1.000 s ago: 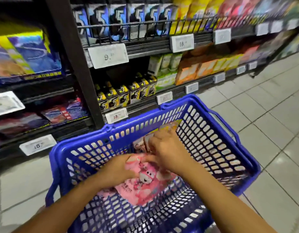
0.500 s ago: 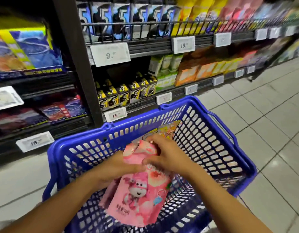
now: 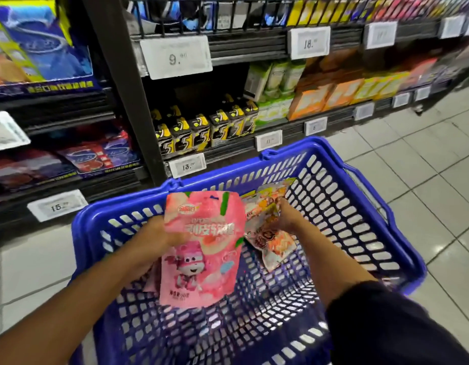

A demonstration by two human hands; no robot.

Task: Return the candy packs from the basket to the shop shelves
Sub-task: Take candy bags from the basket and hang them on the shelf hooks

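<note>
1. Black fabric, a sleeve (image 3: pixel 386 322), covers the right upper forearm at the near right edge of the view. The bare right forearm extends forward and leftward over the basket.
2. The left forearm, bare, enters from the lower left and angles up toward the centre.
3. The blue plastic basket (image 3: pixel 381 248) sits below both arms; its perforated walls and floor are visible.
4. The left hand (image 3: pixel 159 237) grips the pink candy pack (image 3: pixel 204 248) at its left edge, fingers curled behind the pack and thumb on the front. The pack is held upright above the basket floor, printed face toward the camera. Further pink packs appear behind it under the hand; their count cannot be determined.
5. The right hand (image 3: pixel 286 216) reaches into the far right part of the basket, fingers curled on the orange candy packs (image 3: pixel 270 233), which lie against the far wall.
6. Beyond the basket stand the dark shop shelves (image 3: pixel 254 48) with white price tags (image 3: pixel 176 56), yellow-and-black boxes (image 3: pixel 201 130) on the lower level and orange boxes (image 3: pixel 325 96) to the right.
7. Grey floor tiles (image 3: pixel 425 159) extend along the right.
</note>
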